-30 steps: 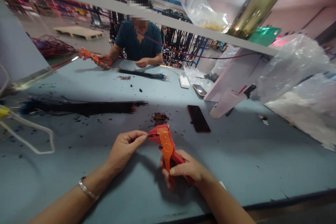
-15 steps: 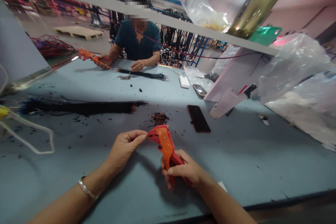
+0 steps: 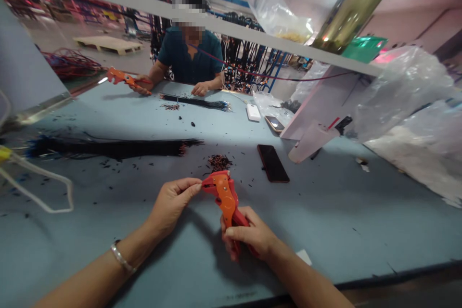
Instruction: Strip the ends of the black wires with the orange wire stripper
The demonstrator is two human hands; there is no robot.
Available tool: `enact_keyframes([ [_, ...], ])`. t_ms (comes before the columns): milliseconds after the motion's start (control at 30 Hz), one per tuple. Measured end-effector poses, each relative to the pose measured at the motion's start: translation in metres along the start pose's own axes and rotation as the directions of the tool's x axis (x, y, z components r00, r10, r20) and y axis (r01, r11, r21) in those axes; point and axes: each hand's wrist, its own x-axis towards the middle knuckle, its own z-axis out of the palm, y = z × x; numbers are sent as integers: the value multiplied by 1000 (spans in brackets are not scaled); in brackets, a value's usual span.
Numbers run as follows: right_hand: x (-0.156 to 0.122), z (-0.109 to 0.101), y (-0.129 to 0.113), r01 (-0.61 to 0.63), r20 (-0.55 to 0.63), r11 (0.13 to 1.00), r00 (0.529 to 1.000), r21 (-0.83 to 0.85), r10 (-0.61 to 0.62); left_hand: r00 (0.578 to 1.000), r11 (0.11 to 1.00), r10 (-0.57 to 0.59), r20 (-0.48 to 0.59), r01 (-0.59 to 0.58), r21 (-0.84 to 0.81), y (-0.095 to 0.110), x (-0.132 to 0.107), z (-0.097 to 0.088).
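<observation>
While the right hand (image 3: 247,235) wraps its grip around the handles of a red-and-orange hand tool (image 3: 226,197), held over the near middle of the pale blue bench (image 3: 346,207), the left hand (image 3: 168,204) pinches thumb and forefinger together at the tool's nose. Anything between them is too small to make out. Just beyond the tool's head lies a pile of short dark and coppery scraps (image 3: 219,161); a long bundle of black wires (image 3: 115,148) lies to the left. The step in hand looks like stripping a wire end; the next move probably calls for a steady left pinch while the right hand works the handles.
</observation>
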Motion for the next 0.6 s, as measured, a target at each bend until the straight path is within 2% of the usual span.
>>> enact_keyframes([
  [367, 2, 8, 2, 39, -55, 996, 998, -84, -43, 999, 1000, 21, 28, -21, -5, 0, -1, 0],
  [500, 3, 10, 3, 43, -104, 995, 993, -87, -53, 1000, 1000, 4, 11, -4, 13, 1, 0, 0],
  [600, 4, 10, 3, 44, -100, 997, 994, -68, -50, 1000, 1000, 9, 16, -10, 23, 1, 1, 0],
])
